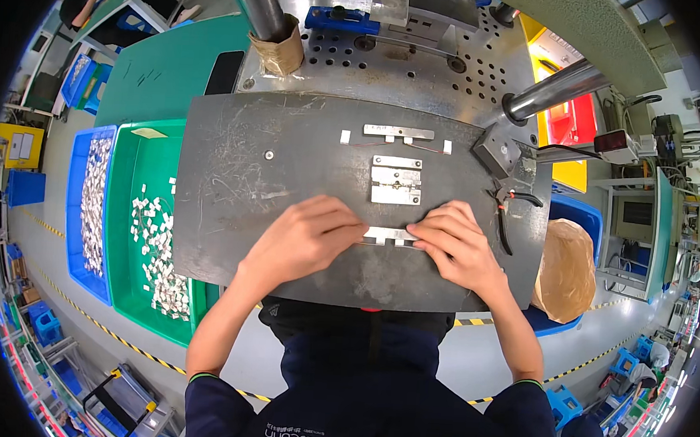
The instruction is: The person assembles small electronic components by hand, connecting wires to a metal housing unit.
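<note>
My left hand (305, 236) and my right hand (454, 245) meet over a small flat metal piece (389, 235) near the front of a dark steel work plate (278, 206). Fingertips of both hands pinch its two ends against the plate. Just beyond it sits a silvery fixture block (395, 181). Farther back lies a thin metal strip (398, 131) with a fine wire and two small white tabs at its sides.
A green tray (125, 285) with scattered small white parts and a blue bin (78, 202) of more parts stand on my left. Pliers (507, 212) lie at the plate's right edge, beside a brown paper bag (567, 268). Press columns (263, 5) rise behind a perforated plate.
</note>
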Demonstrator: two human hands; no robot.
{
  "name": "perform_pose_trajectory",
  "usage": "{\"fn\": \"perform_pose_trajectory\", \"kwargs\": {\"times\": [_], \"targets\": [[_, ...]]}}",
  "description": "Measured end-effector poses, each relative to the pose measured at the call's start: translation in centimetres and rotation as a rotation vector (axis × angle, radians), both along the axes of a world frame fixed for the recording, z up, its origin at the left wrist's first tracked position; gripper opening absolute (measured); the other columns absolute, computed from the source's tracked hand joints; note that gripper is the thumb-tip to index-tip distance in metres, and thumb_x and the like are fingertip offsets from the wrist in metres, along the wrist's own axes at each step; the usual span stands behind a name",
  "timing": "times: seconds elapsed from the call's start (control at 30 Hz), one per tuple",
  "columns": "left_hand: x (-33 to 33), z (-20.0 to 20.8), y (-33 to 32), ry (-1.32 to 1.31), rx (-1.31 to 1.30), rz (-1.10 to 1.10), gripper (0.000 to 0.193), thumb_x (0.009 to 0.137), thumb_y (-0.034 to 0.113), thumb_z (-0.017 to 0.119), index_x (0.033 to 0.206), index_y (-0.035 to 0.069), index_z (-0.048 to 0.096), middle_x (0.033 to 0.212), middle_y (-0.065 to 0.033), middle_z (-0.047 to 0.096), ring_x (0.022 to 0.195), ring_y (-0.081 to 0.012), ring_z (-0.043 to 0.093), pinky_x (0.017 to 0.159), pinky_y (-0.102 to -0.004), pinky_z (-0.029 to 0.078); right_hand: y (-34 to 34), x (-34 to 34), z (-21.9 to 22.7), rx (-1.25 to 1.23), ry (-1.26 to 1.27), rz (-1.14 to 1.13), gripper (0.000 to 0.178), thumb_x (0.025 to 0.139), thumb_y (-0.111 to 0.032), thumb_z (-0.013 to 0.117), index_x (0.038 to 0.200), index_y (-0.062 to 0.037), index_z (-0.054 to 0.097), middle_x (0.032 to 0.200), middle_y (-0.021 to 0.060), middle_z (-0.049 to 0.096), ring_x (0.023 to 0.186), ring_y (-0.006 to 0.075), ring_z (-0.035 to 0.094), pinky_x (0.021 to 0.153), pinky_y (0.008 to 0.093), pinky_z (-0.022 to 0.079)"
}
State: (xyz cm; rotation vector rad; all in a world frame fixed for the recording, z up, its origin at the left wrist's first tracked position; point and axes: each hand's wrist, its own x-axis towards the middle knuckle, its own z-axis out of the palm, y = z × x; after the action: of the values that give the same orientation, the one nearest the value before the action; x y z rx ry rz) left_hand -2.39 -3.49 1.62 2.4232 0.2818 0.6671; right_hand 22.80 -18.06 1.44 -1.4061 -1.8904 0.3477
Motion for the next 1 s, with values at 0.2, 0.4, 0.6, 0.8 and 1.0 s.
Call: {"fn": "perform_pose_trajectory", "kwargs": {"times": [0.2,0.4,0.6,0.8,1.0], "targets": [[2.8,2.5,3.3,-0.018,-0.031,0.035,0.013,0.086,0.009,0.078,0.096,0.001,0.076,0.096,-0.0093,0.075,0.096,-0.0289,0.07,0.086,-0.0414,0.056,3.8,1.8,0.5,0.128,0.027,-0.223,0.018,0.088,-0.001,0.077,0.107,-0.001,0.077,0.099,0.009,0.074,0.094,0.028,0.069,0.091,0.0399,0.051],[6.5,-0.6,7.2,0.077,0.239,0.198,0.018,0.09,0.005,0.073,0.106,-0.002,0.078,0.105,-0.0143,0.076,0.105,-0.0345,0.07,0.095,-0.0415,0.056,8.7,4.4,-1.1,0.098,-0.254,-0.182,0.029,0.09,-0.002,0.075,0.118,-0.0054,0.076,0.114,0.0083,0.072,0.111,0.029,0.066,0.099,0.0394,0.049],[6.2,-0.6,6.7,0.012,0.089,0.23,0.018,0.092,0.003,0.072,0.109,0.001,0.078,0.109,-0.014,0.074,0.1,-0.0329,0.07,0.093,-0.0409,0.057,8.1,3.4,-0.9,0.103,-0.189,-0.225,0.036,0.09,0.004,0.073,0.124,-0.0061,0.076,0.11,0.0096,0.072,0.105,0.0293,0.067,0.095,0.0382,0.051],[4.3,-0.1,3.8,-0.116,-0.461,0.165,0.019,0.099,0.001,0.067,0.114,0.003,0.078,0.106,-0.0122,0.072,0.095,-0.0271,0.071,0.083,-0.0368,0.057,5.0,2.4,-0.2,-0.123,0.251,-0.209,0.032,0.094,0.003,0.071,0.124,-0.007,0.079,0.109,0.0093,0.072,0.092,0.0195,0.07,0.082,0.0295,0.054],[4.1,-1.2,3.0,-0.067,-0.545,0.133,0.025,0.091,0.002,0.08,0.116,0.005,0.081,0.115,-0.0053,0.069,0.088,-0.0129,0.07,0.079,-0.0306,0.056,4.4,2.1,-1.3,-0.27,0.486,-0.139,0.031,0.088,0.006,0.08,0.118,-0.0016,0.081,0.117,0.0078,0.067,0.096,0.0153,0.07,0.088,0.028,0.055]]}}
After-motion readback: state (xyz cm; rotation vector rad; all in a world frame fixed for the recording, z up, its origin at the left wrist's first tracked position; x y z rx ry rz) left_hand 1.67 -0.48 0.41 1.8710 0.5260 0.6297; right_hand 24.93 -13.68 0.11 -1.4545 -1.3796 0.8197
